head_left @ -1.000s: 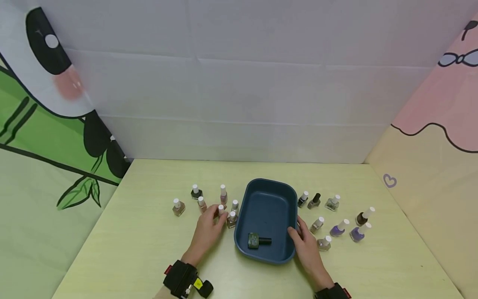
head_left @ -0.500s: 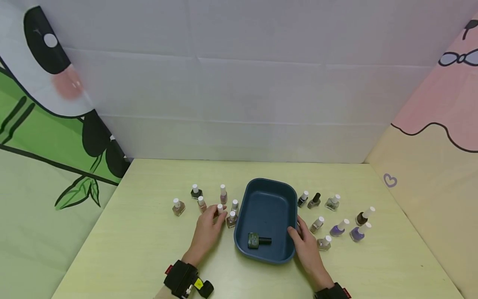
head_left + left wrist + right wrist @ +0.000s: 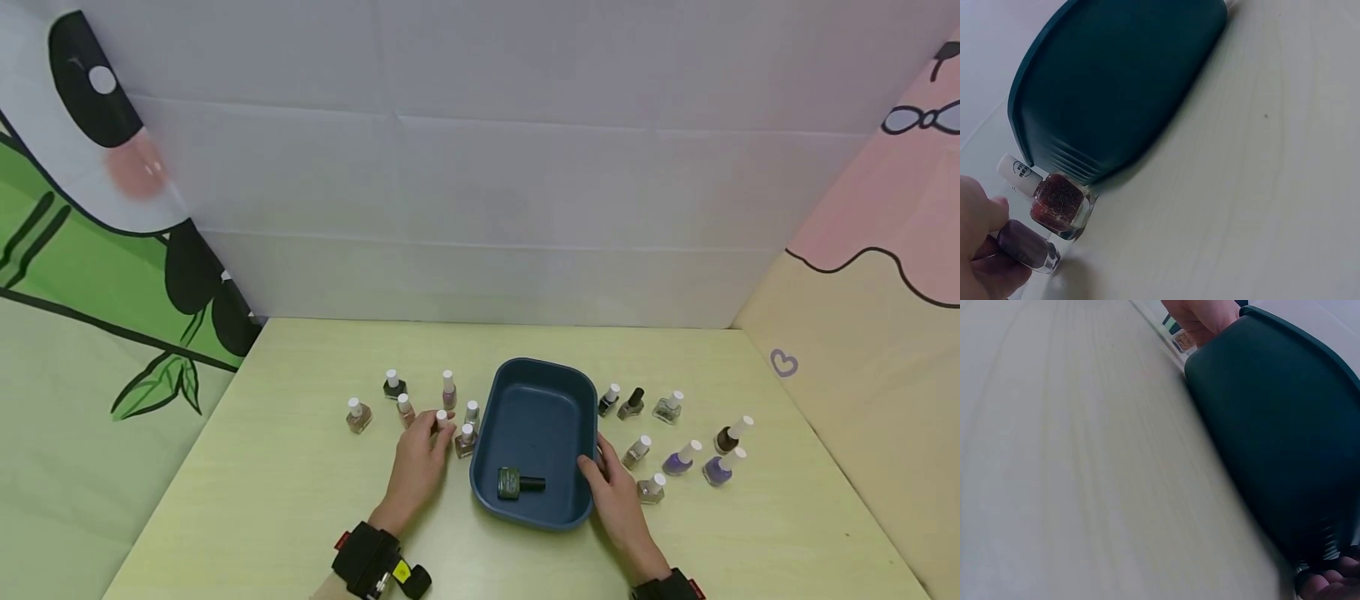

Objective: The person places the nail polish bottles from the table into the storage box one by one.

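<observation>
A pale backdrop (image 3: 480, 167) fills the upper half of the head frame, above a light yellow table (image 3: 300, 517) across the lower half. Right of centre on it sits a dark blue tray (image 3: 536, 417). At the tray's right edge, the right hand (image 3: 615, 496) grips the wall, thumb at the rim and fingers curled outside. Left of the tray, the left hand (image 3: 418, 462) pinches a purple bottle (image 3: 1024, 245) with a white cap between thumb and fingers; whether its base touches the table I cannot tell. A dark green bottle (image 3: 509, 483) lies on its side in the tray's lower left. A red-brown bottle (image 3: 1059, 203) stands between the pinched one and the tray, and smaller-looking polish bottles (image 3: 406, 410) dot the table on both sides
</observation>
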`<state>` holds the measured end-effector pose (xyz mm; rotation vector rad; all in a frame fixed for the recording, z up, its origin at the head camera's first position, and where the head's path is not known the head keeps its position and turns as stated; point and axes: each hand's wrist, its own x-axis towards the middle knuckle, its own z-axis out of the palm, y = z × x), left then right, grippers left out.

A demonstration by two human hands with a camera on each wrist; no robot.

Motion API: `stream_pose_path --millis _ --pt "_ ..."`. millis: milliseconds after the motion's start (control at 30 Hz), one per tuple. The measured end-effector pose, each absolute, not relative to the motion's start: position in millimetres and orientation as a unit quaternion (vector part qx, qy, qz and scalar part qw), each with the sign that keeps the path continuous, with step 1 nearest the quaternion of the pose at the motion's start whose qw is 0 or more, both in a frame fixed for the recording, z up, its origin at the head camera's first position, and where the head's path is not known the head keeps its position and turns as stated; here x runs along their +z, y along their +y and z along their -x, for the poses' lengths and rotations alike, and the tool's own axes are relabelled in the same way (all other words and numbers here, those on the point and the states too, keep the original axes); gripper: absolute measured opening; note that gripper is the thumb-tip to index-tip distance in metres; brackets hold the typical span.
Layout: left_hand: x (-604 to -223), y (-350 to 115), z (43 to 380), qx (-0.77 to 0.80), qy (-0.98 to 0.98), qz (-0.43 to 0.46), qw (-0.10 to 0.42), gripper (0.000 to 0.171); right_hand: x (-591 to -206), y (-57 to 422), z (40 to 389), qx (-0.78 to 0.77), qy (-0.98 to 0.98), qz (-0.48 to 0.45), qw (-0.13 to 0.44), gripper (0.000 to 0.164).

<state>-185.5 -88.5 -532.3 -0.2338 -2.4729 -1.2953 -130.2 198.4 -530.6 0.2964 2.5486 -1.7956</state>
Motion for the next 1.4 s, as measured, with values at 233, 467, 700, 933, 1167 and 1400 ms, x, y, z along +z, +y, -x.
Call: stream_pose_path --millis 233,467,700,933,1167,1400 --pt "-527 -88 185 -0.456 -0.868 0.082 0.178 0.016 -531 198 130 -0.573 0.814 -0.096 0.007 0.062" --pt "-522 -87 185 -0.473 -0.854 0.085 0.197 0.017 -530 199 129 -0.572 0.816 -0.086 0.0 0.061" --pt "-515 -84 187 -0.483 -0.844 0.09 0.217 0.02 -531 200 128 -0.57 0.817 -0.082 -0.004 0.06" --pt "-507 -84 192 -0.474 -0.837 0.118 0.247 0.019 -533 200 130 -0.575 0.814 -0.08 -0.006 0.06" --pt "-500 -81 197 -0.461 -0.83 0.152 0.275 0.019 -530 200 128 -0.576 0.814 -0.075 -0.007 0.061" --pt "-494 -72 199 -0.451 -0.823 0.19 0.288 0.022 -530 200 128 -0.574 0.815 -0.076 -0.006 0.061"
